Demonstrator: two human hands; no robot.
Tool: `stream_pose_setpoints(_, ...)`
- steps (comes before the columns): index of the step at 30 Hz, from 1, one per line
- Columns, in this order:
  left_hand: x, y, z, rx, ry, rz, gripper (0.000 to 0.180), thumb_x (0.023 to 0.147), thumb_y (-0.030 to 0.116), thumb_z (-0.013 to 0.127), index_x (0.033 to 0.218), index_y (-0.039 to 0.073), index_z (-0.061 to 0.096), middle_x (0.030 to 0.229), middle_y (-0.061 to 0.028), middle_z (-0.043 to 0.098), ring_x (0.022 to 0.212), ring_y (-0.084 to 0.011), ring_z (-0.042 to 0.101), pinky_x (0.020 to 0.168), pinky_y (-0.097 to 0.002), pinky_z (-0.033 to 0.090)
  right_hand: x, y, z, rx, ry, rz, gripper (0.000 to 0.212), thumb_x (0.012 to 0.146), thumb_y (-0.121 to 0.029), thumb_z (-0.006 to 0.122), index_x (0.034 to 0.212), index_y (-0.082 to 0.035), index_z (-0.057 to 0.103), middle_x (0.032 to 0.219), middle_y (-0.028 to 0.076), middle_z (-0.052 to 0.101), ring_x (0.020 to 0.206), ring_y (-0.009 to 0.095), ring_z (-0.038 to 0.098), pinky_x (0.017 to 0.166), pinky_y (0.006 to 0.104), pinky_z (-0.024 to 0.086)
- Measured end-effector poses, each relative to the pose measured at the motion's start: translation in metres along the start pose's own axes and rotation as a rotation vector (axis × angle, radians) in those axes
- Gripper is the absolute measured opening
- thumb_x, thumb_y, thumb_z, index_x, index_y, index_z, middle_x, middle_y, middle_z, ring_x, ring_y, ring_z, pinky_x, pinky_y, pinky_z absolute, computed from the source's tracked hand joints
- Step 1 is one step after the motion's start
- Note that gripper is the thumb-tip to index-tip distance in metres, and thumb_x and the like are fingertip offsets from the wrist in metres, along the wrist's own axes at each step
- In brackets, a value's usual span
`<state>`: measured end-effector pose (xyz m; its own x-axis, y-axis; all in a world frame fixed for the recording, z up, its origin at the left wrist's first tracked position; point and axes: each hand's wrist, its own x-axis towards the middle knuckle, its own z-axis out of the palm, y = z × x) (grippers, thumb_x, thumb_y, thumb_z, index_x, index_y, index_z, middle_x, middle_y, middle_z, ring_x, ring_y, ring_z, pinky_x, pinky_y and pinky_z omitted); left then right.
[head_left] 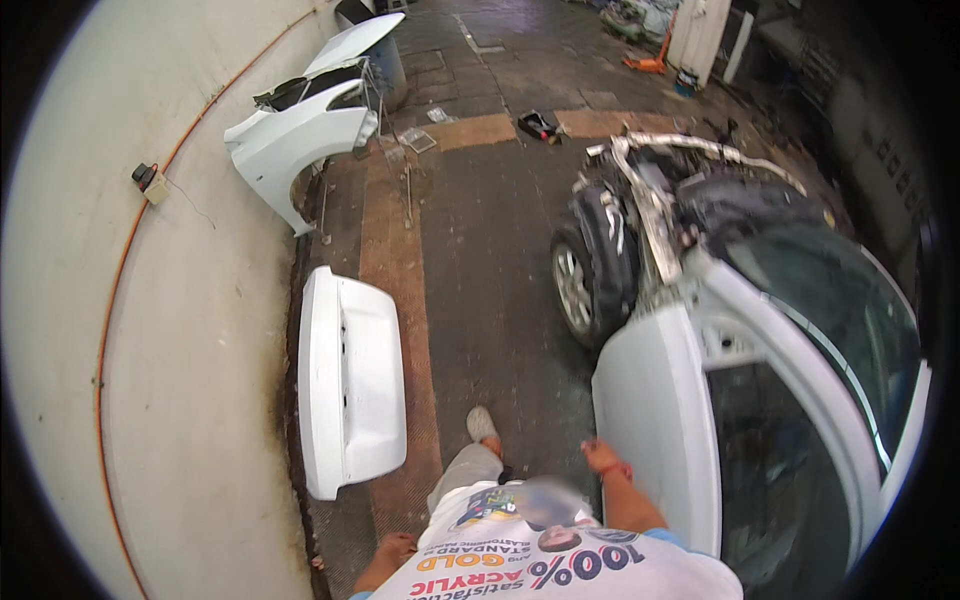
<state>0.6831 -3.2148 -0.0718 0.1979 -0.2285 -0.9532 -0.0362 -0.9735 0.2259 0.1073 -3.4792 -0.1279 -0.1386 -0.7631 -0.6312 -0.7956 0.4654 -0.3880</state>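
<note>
Wearing a shirt (545, 558), standing between a detached trunk lid (375, 395) and a still bare-fronted car (762, 335), facing a loose fender (285, 150), holding a seemingly open right hand (603, 457) by the fitted door (660, 410) and a left hand (396, 545) of untellable grip.

Right arm (632, 502) pokes out forward of the shirt (475, 560), on its right side, right hand (602, 457) kinda loose and half curled. Left hand (397, 546) is just beside the shirt's left edge, grip too small to read tbh.
</note>
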Motion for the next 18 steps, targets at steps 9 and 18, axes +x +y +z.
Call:
stream_pose_setpoints(9, 0.148, 0.489, -0.131, 0.453, 0.296, 0.407, 0.06, 0.072, 0.007, 0.099, 0.126, 0.0, 0.075, 0.087, -0.0141, 0.084, 0.078, -0.0204, 0.082, 0.071, -0.0354, 0.067, 0.106, -0.103, -0.041, -0.184, -0.262, -0.009, 0.051, 0.113, -0.048, 0.053, 0.131, -0.007, 0.078, 0.14, 0.029, 0.072, 0.129, 0.05, 0.068, 0.11, 0.0573, 0.055)
stream_pose_setpoints(18, 0.225, 0.816, -0.11, 0.467, 0.357, 0.337, 0.052, 0.071, 0.027, 0.101, 0.118, 0.015, 0.084, 0.104, -0.0163, 0.087, 0.103, -0.0296, 0.084, 0.096, -0.0409, 0.065, 0.45, -0.23, -0.181, -0.484, -0.252, -0.252, 0.046, 0.117, -0.044, 0.046, 0.133, -0.013, 0.078, 0.134, 0.026, 0.076, 0.12, 0.046, 0.075, 0.103, 0.0612, 0.059)
